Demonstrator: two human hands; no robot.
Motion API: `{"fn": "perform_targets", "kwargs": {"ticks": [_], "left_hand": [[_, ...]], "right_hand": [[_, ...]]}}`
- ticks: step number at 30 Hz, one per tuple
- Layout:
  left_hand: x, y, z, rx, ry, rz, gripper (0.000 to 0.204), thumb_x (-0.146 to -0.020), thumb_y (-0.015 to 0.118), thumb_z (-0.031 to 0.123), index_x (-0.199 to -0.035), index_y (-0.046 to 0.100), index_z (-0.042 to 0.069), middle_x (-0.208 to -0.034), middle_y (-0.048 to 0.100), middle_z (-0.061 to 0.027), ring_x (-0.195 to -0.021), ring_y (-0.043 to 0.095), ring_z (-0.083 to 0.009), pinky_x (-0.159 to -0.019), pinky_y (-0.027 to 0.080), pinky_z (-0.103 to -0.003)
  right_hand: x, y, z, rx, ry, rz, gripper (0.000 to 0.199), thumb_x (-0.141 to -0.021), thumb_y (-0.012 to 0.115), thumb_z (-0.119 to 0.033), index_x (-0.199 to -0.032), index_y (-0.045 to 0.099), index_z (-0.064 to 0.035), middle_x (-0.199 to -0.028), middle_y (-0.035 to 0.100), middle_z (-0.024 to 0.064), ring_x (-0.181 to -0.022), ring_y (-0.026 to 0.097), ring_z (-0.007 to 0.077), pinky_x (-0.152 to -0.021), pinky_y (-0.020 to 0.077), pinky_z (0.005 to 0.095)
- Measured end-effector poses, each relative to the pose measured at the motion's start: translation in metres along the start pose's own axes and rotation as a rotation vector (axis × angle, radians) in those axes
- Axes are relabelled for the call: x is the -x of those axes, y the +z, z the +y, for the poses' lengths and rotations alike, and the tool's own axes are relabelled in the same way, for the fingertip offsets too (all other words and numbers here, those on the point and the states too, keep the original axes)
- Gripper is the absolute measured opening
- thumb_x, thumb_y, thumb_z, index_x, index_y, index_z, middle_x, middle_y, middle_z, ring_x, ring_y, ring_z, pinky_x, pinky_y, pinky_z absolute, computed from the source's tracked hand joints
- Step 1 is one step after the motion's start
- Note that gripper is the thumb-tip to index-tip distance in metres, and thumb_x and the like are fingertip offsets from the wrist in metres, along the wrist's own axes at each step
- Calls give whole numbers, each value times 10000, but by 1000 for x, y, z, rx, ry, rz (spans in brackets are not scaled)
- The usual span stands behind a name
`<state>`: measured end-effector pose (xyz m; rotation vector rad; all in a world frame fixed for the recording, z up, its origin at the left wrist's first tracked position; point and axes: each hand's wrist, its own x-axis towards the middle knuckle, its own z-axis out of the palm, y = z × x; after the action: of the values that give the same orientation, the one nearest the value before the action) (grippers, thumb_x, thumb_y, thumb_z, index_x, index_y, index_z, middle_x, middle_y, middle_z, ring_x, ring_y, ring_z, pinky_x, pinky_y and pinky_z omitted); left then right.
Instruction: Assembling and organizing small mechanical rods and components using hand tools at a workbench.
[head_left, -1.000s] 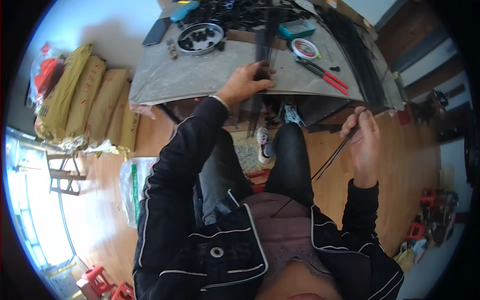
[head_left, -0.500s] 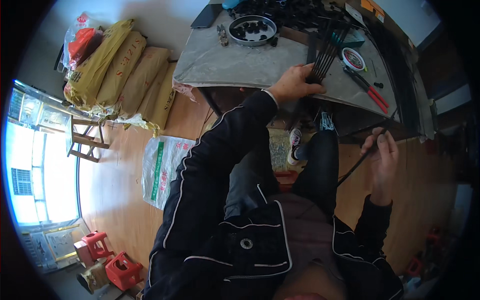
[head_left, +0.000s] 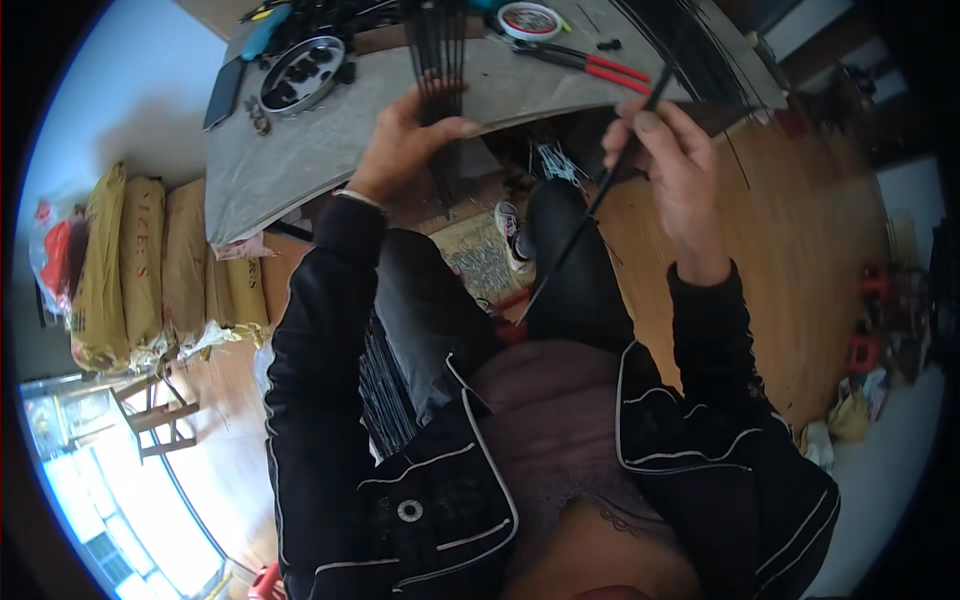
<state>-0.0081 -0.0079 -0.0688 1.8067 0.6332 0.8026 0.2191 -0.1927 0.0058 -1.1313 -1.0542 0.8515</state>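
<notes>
My left hand [head_left: 400, 147] is wrapped round a bundle of thin black rods [head_left: 436, 45] at the table's front edge. The rods fan out upward above the fingers, and their lower ends hang past the edge. My right hand [head_left: 678, 165] pinches a single long black rod [head_left: 580, 228] between thumb and fingers. That rod slants from above the tabletop down toward my lap, apart from the bundle. Red-handled pliers [head_left: 612, 74] lie on the grey table [head_left: 268, 168] between the hands, farther back.
A round metal tray [head_left: 284, 111] of small black parts, a dark phone [head_left: 224, 94] and a small white dish [head_left: 531, 34] are on the table. Long black strips [head_left: 715, 70] lie at its right. Dark strips [head_left: 388, 392] show beside my left thigh. Yellow sacks [head_left: 143, 262] stand left.
The view has swung right, so the table sits farther left. My right hand has lifted its rod, which now reaches up over the table edge. My left hand keeps the bundle.
</notes>
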Motion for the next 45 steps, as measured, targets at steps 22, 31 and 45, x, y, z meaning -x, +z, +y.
{"fn": "perform_targets", "kwargs": {"ticks": [22, 31, 45], "left_hand": [[6, 0, -8, -189, 169, -46, 404, -819, 745, 209, -1186, 654, 65, -1383, 519, -86, -1267, 474, -192, -1054, 358, -349], [3, 19, -2, 178, -28, 54, 355, -904, 650, 143, -1247, 600, 68, -1070, 659, -22, -1024, 567, -93, -903, 458, -265], [-9, 5, -22, -185, 60, 85, 177, -907, 592, 78, -1064, 632, 7, -917, 664, 4, -875, 575, -50, -779, 490, -239]], "right_hand": [[-8, 22, 26, -22, -8, -118, 243, -970, 546, -192, -1097, 631, -3, -878, 667, 71, -740, 644, 137, -627, 517, 247], [-67, 95, 69, -135, -67, -162, 217, -964, 560, -221, -1006, 631, -21, -857, 652, 19, -727, 610, 72, -595, 497, 190], [-79, 95, 67, -21, -16, -209, 240, -965, 564, -239, -1014, 648, -20, -826, 648, 5, -718, 601, 57, -603, 503, 190]]}}
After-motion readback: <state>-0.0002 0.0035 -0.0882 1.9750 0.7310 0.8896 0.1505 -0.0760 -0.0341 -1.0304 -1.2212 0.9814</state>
